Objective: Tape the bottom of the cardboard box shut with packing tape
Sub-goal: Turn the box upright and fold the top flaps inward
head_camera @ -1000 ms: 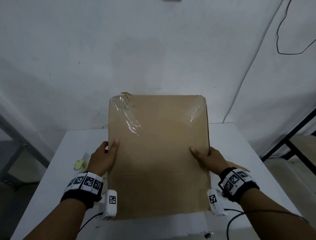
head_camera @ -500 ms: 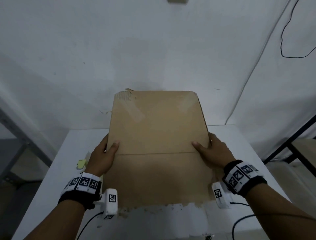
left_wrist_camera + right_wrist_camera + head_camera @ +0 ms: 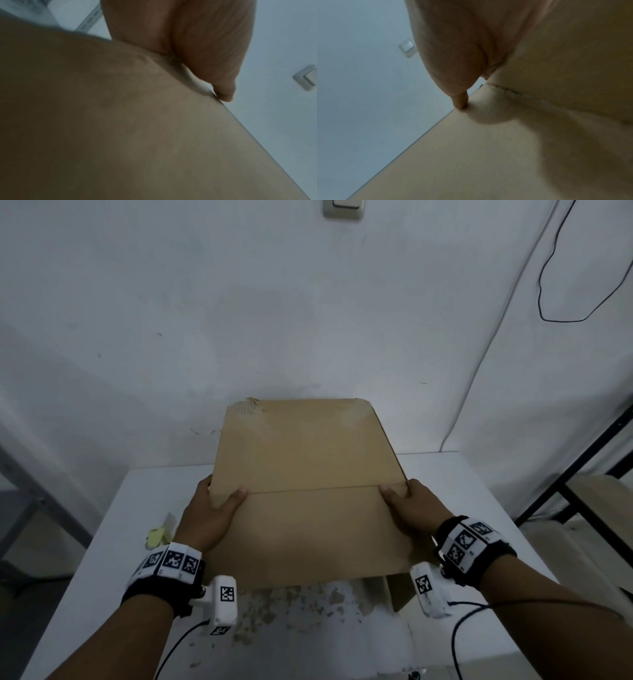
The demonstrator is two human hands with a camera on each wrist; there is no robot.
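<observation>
A brown cardboard box is held above the white table, its broad face toward me and its top edge tilted away. A crease runs across that face at thumb height. My left hand grips the box's left edge, thumb on the face and fingers behind. Gripping the right edge the same way is my right hand. In the left wrist view the fingers press on the cardboard. The right wrist view shows fingers on the box. No tape roll is in view.
A small yellow object lies on the table left of my left hand. The table's near part has a worn, flaking patch. A black metal frame stands to the right. A light switch and a hanging cable are on the wall.
The box has tipped away from me, so its top edge sits lower and farther. The shiny tape glare at its upper corners no longer shows. Both hands kept their grip.
</observation>
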